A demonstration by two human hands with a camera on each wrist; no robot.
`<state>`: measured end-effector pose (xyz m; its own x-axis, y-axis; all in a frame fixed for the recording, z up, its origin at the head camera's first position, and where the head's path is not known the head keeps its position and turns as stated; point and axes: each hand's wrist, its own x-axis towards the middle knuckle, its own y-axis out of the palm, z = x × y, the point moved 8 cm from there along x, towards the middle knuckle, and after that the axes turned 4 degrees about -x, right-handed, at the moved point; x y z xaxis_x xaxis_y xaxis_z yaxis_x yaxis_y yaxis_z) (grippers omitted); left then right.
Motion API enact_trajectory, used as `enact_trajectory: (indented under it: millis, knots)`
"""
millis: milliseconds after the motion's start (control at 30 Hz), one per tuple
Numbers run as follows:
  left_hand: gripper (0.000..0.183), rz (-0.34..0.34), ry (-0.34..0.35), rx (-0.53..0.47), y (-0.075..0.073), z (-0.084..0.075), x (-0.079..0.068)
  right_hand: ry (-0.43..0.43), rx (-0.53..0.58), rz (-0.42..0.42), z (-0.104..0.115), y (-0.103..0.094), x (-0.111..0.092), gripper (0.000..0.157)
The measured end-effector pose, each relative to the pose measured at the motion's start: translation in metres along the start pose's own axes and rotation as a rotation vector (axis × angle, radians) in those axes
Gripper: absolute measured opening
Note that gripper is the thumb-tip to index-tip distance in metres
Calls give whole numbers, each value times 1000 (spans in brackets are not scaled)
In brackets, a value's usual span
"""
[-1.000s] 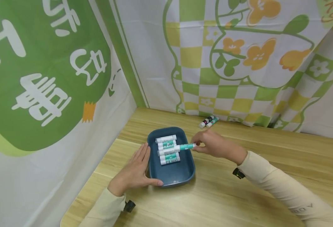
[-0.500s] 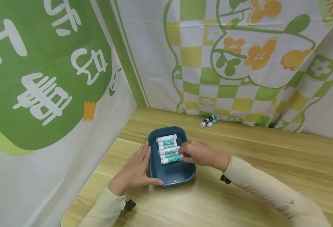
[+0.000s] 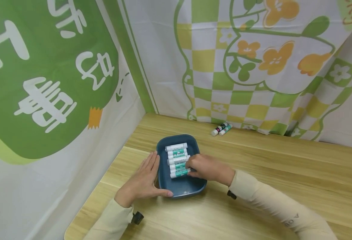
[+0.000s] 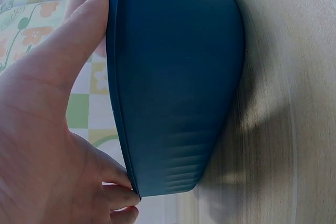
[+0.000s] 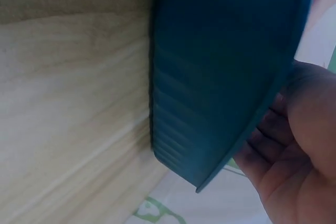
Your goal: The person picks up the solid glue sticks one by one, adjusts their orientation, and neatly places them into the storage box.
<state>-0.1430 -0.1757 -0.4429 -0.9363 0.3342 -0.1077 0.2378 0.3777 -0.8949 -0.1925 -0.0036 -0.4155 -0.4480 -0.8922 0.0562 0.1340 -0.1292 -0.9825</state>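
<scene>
A dark blue tray (image 3: 179, 188) stands on the wooden table with a row of white and green glue sticks (image 3: 177, 160) lying in it. My left hand (image 3: 141, 181) rests against the tray's left side, fingers straight, its thumb on the near rim. In the left wrist view, that thumb (image 4: 86, 30) touches the rim. My right hand (image 3: 209, 167) reaches over the right rim and pinches the right end of the nearest glue stick (image 3: 179, 173), low in the tray beside the others. The right wrist view shows the tray's outer wall (image 5: 226, 77), which hides the fingertips.
Two more tubes, one black and white (image 3: 219, 128) and one green and white (image 3: 225, 129), lie at the table's back edge by the patterned curtain (image 3: 239, 100). A white and green cloth (image 3: 115, 126) hangs on the left. Wooden tabletop (image 3: 269, 166) extends to the right.
My right hand has brought a glue stick from above the row down to its near end, then shifted slightly toward me with it. The left hand and tray have stayed put.
</scene>
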Motion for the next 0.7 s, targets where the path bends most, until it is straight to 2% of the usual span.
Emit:
enact_trajectory:
  millis: [400,700]
  knots:
    - [145,5,-5,-1,1,0,0,80,-75,2,0,11,7,6]
    - [144,-1,5,8,0,0,0,110,-186,20,0,16,9,15]
